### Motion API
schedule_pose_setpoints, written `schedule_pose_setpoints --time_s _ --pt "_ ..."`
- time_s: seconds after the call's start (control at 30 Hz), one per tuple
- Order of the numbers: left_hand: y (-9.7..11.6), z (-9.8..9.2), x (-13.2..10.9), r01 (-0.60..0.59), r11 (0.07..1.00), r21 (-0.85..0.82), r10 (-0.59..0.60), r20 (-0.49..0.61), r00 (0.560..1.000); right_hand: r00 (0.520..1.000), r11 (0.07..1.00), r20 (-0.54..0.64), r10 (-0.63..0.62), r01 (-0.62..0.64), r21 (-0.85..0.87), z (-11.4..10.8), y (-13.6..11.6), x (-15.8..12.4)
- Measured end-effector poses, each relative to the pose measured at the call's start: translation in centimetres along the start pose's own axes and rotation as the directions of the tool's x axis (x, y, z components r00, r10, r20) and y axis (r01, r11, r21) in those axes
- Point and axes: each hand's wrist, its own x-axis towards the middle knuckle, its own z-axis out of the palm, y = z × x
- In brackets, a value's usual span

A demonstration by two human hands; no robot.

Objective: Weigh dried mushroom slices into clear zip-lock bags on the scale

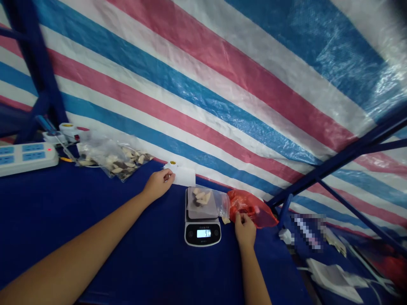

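My left hand point(159, 185) has its fingers curled closed at the left edge of a sheet of white paper point(185, 176). Right of it, a digital kitchen scale point(202, 234) with a lit display lies on the blue table. A clear plastic bag point(222, 202) rests across its plate, with several pale, chip-like pieces point(201, 196) at its left end. My right hand point(246, 231) pinches the near edge of a red plastic bag point(251, 207) beside the scale. Another pale piece point(225, 220) lies by the clear bag's lower right corner.
Clear bags of pale and dark pieces point(122, 161) lie at the back left, near a white power strip point(28, 156) and cables. A striped tarpaulin point(190, 101) hangs behind the blue table point(136, 258). Blue metal bars point(349, 152) cross the right side, above another surface holding white items point(333, 277).
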Motion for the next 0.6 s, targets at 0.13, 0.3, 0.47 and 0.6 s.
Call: schedule_pose_setpoints --time_s 0.13,0.3,0.47,0.6 --pt "0.3 -0.1 0.4 -0.025 1.000 0.000 0.025 0.074 0.997 0.997 1.000 -0.072 -0.016 0.016 0.007 -0.4 -0.6 -0.6" --pt "0.0 0.3 0.5 -0.010 1.000 -0.011 0.012 0.115 0.993 0.961 0.993 -0.251 -0.118 0.115 -0.027 -1.7 -2.1 -2.2" --pt "-0.5 0.6 0.5 -0.004 0.999 -0.037 0.009 0.129 0.992 0.997 0.951 -0.046 -0.055 0.066 0.301 -1.5 -6.0 -0.7" --pt "-0.5 0.6 0.4 0.027 0.998 -0.063 -0.017 0.152 0.988 0.975 0.917 0.170 -0.142 0.065 0.394 -0.2 -10.7 2.1"
